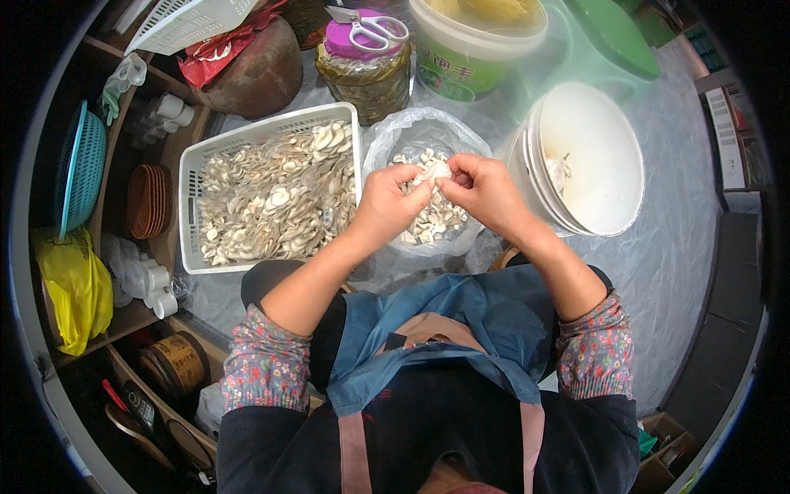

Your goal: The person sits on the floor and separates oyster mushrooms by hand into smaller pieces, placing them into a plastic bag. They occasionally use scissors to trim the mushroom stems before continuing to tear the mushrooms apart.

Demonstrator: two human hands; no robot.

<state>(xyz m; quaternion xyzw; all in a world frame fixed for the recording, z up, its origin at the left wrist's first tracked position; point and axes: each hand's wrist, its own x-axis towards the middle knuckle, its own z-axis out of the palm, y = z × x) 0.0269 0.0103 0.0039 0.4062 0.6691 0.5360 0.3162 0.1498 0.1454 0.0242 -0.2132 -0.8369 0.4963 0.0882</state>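
Note:
Between my two hands is a pale oyster mushroom (pixel 434 171), pinched by the fingertips. My left hand (pixel 390 196) grips its left side, and my right hand (pixel 484 188) holds the right side. Directly beneath them lies a clear plastic bag (pixel 395 131), its mouth spread wide, with small mushroom pieces (pixel 435 221) inside. To the left a white plastic basket (pixel 268 120) is heaped with grey-white oyster mushrooms (pixel 271 191). My fingers and the mushroom hide part of the bag's contents.
Nested white buckets (pixel 592 160) stand tilted at right, with some scraps inside. Behind the bag are a purple-lidded jar (pixel 364 80) bearing scissors (pixel 378 32), a green-and-white bucket (pixel 453 65) and a brown earthenware jar (pixel 262 74). Wooden shelves (pixel 163 238) line the left side.

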